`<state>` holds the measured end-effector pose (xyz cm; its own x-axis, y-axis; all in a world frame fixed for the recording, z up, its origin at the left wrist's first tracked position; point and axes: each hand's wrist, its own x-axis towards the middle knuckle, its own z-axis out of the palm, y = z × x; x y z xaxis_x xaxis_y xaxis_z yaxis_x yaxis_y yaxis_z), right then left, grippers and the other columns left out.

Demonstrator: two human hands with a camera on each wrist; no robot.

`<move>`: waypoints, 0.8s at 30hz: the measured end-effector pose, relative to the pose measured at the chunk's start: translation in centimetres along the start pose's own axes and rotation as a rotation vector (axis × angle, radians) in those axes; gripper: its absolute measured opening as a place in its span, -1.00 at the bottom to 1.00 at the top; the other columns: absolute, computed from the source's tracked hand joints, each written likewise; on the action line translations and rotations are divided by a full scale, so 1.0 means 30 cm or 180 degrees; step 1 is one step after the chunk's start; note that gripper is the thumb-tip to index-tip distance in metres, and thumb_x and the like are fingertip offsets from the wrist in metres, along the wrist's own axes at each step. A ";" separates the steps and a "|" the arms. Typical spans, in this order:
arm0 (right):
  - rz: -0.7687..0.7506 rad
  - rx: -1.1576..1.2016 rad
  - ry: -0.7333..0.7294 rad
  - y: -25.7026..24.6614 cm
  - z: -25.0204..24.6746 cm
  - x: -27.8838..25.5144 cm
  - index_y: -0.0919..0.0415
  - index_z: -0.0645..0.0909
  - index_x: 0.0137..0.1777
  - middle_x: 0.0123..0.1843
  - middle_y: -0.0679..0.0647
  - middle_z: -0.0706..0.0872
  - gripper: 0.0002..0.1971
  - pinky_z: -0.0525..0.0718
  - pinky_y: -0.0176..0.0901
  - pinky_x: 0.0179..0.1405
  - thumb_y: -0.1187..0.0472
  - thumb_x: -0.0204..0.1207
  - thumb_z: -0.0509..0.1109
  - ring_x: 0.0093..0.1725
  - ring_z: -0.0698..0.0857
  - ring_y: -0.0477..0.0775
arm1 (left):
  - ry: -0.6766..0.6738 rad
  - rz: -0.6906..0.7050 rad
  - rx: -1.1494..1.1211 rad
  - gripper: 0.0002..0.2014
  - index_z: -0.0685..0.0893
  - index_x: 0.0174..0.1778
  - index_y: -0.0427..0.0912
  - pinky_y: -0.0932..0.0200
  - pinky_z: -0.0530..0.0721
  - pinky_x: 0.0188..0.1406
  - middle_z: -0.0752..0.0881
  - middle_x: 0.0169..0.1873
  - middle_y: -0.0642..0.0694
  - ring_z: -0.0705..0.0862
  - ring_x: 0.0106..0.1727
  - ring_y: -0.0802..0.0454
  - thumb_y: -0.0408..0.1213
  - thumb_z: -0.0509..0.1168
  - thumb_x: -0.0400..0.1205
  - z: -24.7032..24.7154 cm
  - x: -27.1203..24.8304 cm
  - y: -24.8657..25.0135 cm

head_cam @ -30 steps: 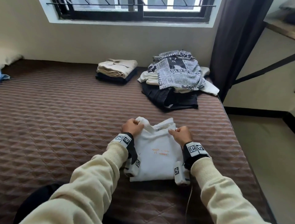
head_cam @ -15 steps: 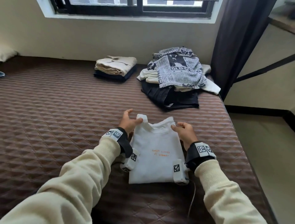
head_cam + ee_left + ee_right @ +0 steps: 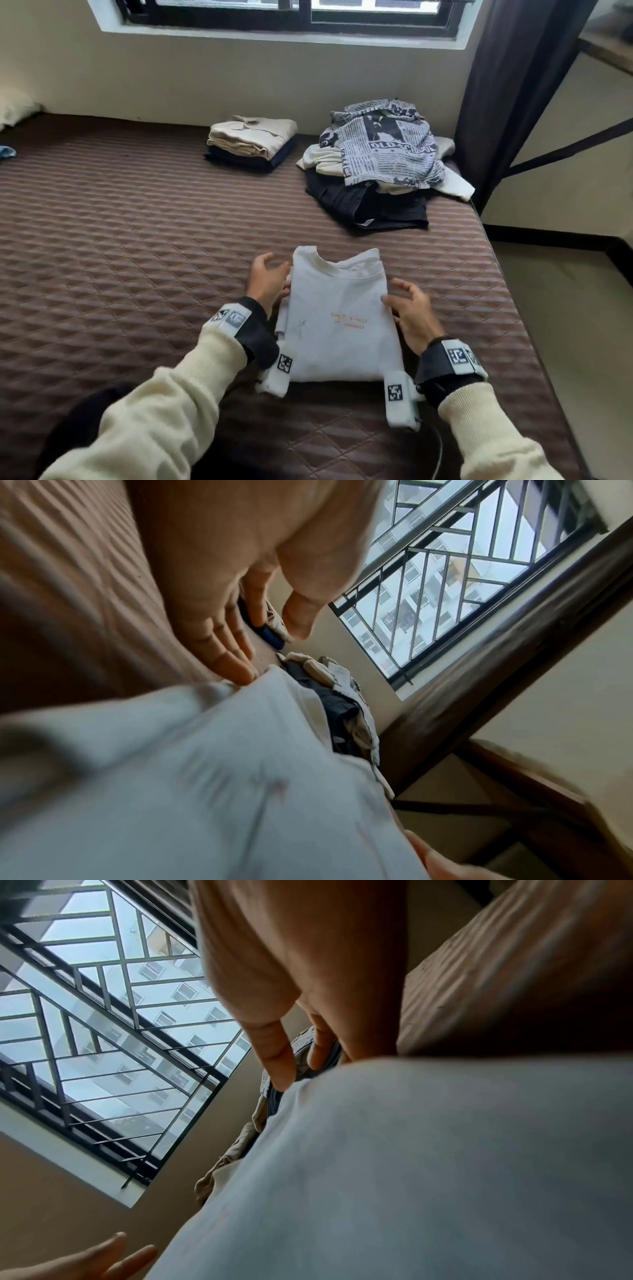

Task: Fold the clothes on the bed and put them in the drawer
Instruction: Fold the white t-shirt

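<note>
Your left hand (image 3: 269, 282) and right hand (image 3: 409, 313) sit spread and relaxed against the sides of the folded white shirt (image 3: 337, 320) near the bed's (image 3: 137, 240) front right edge, so lifting it unevenly could spill the folds.

window (image 3: 301, 13): dark frame, far wall; metal grille outside shows in both wrist views
curtain (image 3: 507, 96): dark, hanging at far right, beside the window
pillow (image 3: 13, 108): pale, far left edge
floor (image 3: 565, 325): pale, right of the bed
skirting (image 3: 548, 236): dark strip along the right wall's foot
</note>
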<state>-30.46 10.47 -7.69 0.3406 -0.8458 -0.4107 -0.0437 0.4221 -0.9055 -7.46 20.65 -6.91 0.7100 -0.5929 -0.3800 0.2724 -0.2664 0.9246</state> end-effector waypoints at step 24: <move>-0.0653 -0.1692 0.0800 0.117 0.002 -0.159 0.16 0.62 -0.09 -0.07 0.09 0.76 -0.89 0.68 0.16 0.12 0.12 0.53 0.42 0.01 0.71 0.22 | 0.0432 -0.0642 0.1887 -0.62 0.48 0.40 -0.55 -0.03 0.44 0.40 0.54 0.41 -0.40 0.52 0.43 -0.32 -0.37 0.11 0.73 0.039 -0.242 -0.069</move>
<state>-32.19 16.00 -8.92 0.1630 -0.9707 -0.1768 -0.4843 0.0774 -0.8715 -13.94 24.64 -6.08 0.7687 -0.3963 -0.5020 0.0312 -0.7608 0.6483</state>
